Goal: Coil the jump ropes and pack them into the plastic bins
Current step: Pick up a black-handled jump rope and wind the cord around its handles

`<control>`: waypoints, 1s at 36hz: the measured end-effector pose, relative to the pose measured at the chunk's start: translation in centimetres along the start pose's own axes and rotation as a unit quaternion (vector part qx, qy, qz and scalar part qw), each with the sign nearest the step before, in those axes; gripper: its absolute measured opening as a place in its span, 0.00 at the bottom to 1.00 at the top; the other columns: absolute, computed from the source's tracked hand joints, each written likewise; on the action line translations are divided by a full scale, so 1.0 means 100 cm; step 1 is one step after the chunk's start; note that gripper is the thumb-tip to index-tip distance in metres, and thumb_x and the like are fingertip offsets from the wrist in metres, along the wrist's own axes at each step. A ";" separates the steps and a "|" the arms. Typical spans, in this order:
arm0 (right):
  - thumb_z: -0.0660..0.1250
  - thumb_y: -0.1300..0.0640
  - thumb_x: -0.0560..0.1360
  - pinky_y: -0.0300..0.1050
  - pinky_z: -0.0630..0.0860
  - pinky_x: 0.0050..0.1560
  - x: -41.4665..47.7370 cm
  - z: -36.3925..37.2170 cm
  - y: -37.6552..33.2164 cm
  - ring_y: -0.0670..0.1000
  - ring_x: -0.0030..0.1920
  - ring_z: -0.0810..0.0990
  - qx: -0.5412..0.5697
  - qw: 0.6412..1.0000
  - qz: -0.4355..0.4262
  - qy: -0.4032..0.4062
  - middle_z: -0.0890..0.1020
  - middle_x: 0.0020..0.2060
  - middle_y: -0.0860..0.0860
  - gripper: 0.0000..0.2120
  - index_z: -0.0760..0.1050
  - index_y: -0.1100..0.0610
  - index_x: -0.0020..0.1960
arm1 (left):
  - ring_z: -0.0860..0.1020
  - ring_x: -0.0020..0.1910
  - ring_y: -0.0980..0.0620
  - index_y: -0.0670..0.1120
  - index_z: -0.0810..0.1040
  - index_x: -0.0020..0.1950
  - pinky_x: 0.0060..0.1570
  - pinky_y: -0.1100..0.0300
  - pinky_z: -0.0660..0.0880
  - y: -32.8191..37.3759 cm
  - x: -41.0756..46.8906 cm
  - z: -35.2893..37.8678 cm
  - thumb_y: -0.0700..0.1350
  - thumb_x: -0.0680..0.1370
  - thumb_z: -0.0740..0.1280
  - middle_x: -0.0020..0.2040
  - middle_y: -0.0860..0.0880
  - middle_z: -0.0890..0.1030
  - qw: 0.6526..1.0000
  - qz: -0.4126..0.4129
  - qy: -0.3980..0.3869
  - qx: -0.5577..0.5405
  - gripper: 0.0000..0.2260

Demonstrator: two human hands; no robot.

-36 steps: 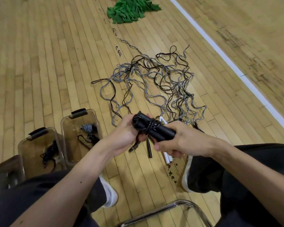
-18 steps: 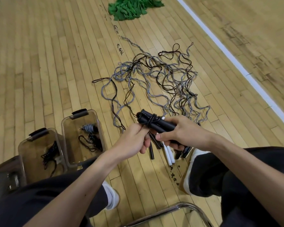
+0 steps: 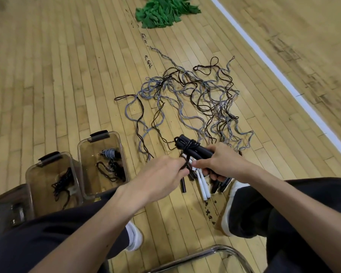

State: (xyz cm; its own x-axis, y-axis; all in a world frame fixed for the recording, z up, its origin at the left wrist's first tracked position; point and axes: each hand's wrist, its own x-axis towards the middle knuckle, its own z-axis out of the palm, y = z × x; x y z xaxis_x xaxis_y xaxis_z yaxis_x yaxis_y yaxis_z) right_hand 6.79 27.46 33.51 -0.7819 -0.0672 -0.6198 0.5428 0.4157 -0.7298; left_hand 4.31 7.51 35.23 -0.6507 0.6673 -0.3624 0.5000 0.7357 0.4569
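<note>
The right hand (image 3: 222, 166) has its fingers curled around a pair of black handles (image 3: 195, 151), gripping them together near one end. Their free ends point toward 10 o'clock. Black rope (image 3: 190, 144) is wound several turns around the handles close to the free ends. A loose length of it drops toward 6 o'clock into the left hand (image 3: 163, 176), which pinches it between thumb and fingers. The two hands are just beside each other, held above the wooden floor (image 3: 57, 75).

At 12 o'clock from the hands a tangle of grey and black ropes (image 3: 195, 99) lies spread on the floor. Just under the hands, white handles (image 3: 202, 184) and more black handles (image 3: 183, 187) lie on the boards, running toward 6 o'clock.

At 9 o'clock from the hands stands a clear bin (image 3: 92, 180) holding a grey coil (image 3: 109, 153) and a black coil (image 3: 114, 170). Touching it on its 8 o'clock side is a second clear bin (image 3: 41, 178) with a black rope (image 3: 62, 186) inside. A third, darker bin (image 3: 6, 203) sits at the frame's 8 o'clock edge; what it holds is too dim to tell.

A heap of green cloth (image 3: 163, 12) lies at 12 o'clock, well apart from the ropes. A white line (image 3: 274, 67) crosses the floor from 12 toward 3 o'clock. Dark trouser legs and two white shoes (image 3: 135, 239) fill the lower frame. A metal chair edge (image 3: 215, 251) shows at 6 o'clock.
</note>
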 end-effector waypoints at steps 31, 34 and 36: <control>0.73 0.53 0.77 0.42 0.73 0.28 -0.037 0.016 -0.023 0.49 0.26 0.73 -0.171 0.947 0.120 -0.244 0.80 0.31 0.52 0.13 0.75 0.60 0.53 | 0.72 0.47 0.59 0.54 0.86 0.50 0.50 0.56 0.71 -0.008 -0.015 -0.019 0.52 0.75 0.74 0.41 0.61 0.76 0.994 0.089 -0.007 -0.063 0.06; 0.72 0.53 0.78 0.43 0.73 0.29 -0.039 0.019 -0.020 0.50 0.27 0.73 -0.182 0.945 0.090 -0.256 0.79 0.32 0.54 0.10 0.75 0.59 0.49 | 0.75 0.44 0.61 0.54 0.87 0.47 0.45 0.62 0.69 -0.006 -0.016 -0.022 0.50 0.73 0.77 0.39 0.61 0.78 0.989 0.061 -0.031 -0.135 0.05; 0.72 0.53 0.78 0.42 0.72 0.28 -0.041 0.021 -0.018 0.49 0.26 0.73 -0.186 0.946 0.066 -0.258 0.78 0.32 0.54 0.09 0.75 0.58 0.47 | 0.77 0.43 0.61 0.55 0.87 0.46 0.43 0.64 0.69 -0.005 -0.016 -0.025 0.49 0.72 0.78 0.39 0.60 0.81 0.984 0.048 -0.057 -0.165 0.04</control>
State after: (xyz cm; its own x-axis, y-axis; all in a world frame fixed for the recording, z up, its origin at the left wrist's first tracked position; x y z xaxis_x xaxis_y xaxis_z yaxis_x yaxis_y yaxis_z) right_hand 9.68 25.03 36.80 -0.4082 -0.3861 -0.8272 0.4049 0.7356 -0.5431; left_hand 3.67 5.80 37.65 -0.5325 0.7539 -0.3847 0.3311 0.6038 0.7251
